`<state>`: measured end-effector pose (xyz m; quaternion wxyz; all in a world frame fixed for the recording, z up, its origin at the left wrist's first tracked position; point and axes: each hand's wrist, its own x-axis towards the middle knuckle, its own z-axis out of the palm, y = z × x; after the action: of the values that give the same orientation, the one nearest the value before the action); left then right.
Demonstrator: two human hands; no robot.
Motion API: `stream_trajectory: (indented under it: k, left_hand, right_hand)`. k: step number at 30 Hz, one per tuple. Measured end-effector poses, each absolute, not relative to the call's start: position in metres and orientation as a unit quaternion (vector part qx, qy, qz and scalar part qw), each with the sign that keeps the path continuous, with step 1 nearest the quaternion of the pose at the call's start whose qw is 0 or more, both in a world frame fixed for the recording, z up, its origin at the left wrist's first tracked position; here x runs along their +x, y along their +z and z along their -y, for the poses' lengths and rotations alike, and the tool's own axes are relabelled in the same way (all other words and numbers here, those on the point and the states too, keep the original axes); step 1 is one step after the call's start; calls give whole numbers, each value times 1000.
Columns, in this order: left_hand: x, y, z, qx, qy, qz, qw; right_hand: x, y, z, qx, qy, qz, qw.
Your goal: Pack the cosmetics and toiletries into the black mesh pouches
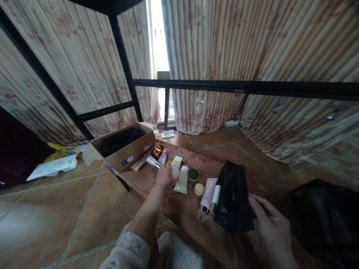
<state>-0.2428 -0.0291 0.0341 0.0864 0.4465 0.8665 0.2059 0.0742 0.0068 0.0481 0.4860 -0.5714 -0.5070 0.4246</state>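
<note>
My left hand point(166, 176) reaches forward over a low brown table point(179, 213) and is closed round a small clear bottle point(175, 171). Around it lie a cream tube point(182, 180), a yellow-topped tube point(176, 161), a pink bottle point(162, 156), a red jar point(157, 151), a green jar point(193, 174) and a pale round lid point(199, 189). A pink tube point(208, 192) and a white-and-gold tube point(214, 200) lie beside a black pouch point(234, 196). My right hand point(270, 228) rests with fingers spread against the pouch's right side.
An open cardboard box point(123, 147) with dark cloth inside sits at the table's far left end. A black metal frame point(246, 86) crosses in front of striped curtains. White and yellow bags point(54, 162) lie on the tiled floor at left. A dark bag point(327, 216) sits at right.
</note>
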Motion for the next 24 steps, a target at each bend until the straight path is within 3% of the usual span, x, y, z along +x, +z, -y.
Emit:
stream_trajectory:
  k: [7, 13, 24]
  left_hand:
    - [-254, 32, 28, 432, 227, -860, 150]
    - [-260, 45, 31, 405, 318, -838, 180]
    - [-305, 50, 43, 154, 357, -921, 17]
  right_hand:
    - [74, 46, -8, -569, 412, 513, 493]
    - [74, 44, -8, -571, 397, 515, 501]
    - [70, 62, -2, -625, 376, 510, 456]
